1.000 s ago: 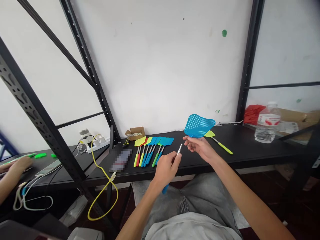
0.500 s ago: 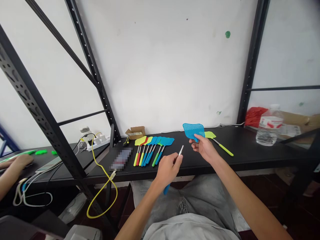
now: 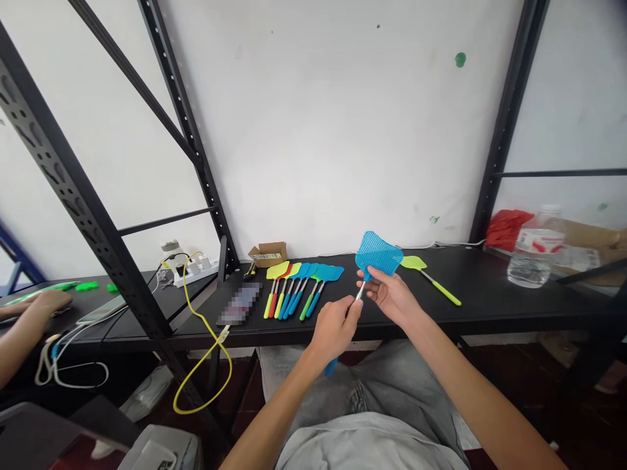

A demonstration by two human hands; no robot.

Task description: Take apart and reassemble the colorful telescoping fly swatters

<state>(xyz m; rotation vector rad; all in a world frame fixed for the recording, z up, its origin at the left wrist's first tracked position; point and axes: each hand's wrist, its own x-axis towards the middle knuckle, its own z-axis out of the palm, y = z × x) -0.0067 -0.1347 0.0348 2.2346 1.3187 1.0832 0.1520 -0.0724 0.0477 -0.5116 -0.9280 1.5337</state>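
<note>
My left hand (image 3: 337,326) is closed around a metal rod (image 3: 361,290) with a blue handle (image 3: 331,367), whose end sticks out below the fist. Between the fingers of my right hand (image 3: 389,294) is a blue fly swatter head (image 3: 379,253), a perforated paddle held upright above the table edge. The rod's tip meets the base of the head; how deep it sits in the socket I cannot make out. To the right of my hands lies a yellow-green fly swatter (image 3: 434,282). Several complete swatters (image 3: 300,287) in yellow, red, blue and green lie in a row to the left.
A phone (image 3: 240,303), a small open cardboard box (image 3: 268,254) and a yellow cable (image 3: 230,365) are on the left. At the right stand a water bottle (image 3: 535,247) and a red bag (image 3: 507,228). Another person's hand (image 3: 49,303) rests on the neighbouring table. Black shelf posts (image 3: 200,150) flank the table.
The blue swatter head and the metal rod, apart before, have come together. My right hand has tilted the head more upright. The view has shifted slightly.
</note>
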